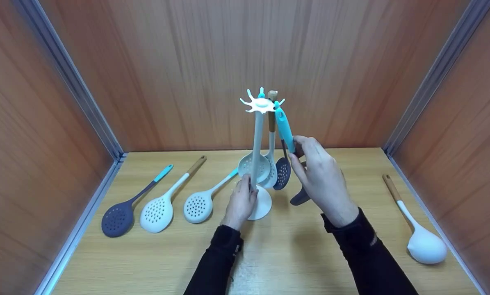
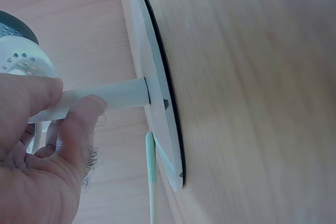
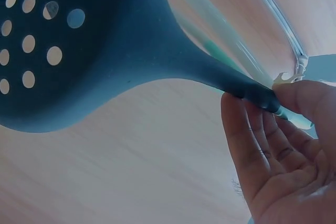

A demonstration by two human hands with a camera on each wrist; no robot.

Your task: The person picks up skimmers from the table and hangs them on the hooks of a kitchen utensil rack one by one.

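A white utensil stand [image 1: 261, 105] with hooked arms rises near the middle of the table. My left hand [image 1: 241, 203] grips its post low down, above the round base [image 2: 157, 93]. With fingers and thumb, my right hand [image 1: 324, 180] pinches a dark skimmer [image 3: 121, 61] near its turquoise handle [image 1: 284, 129]. The handle's top is at one hook; whether it hangs there I cannot tell. In the head view my hand hides part of this skimmer. On the stand hang a pale skimmer [image 1: 245, 164], a white skimmer [image 1: 272, 174] with a wooden handle and another dark skimmer [image 1: 283, 174].
Left of the stand lie a dark skimmer [image 1: 117, 219], a wooden-handled white skimmer [image 1: 156, 215] and a turquoise-handled white skimmer [image 1: 198, 207]. A white ladle [image 1: 427, 246] lies by the right wall. Wood panels [image 1: 187, 73] close the back and sides.
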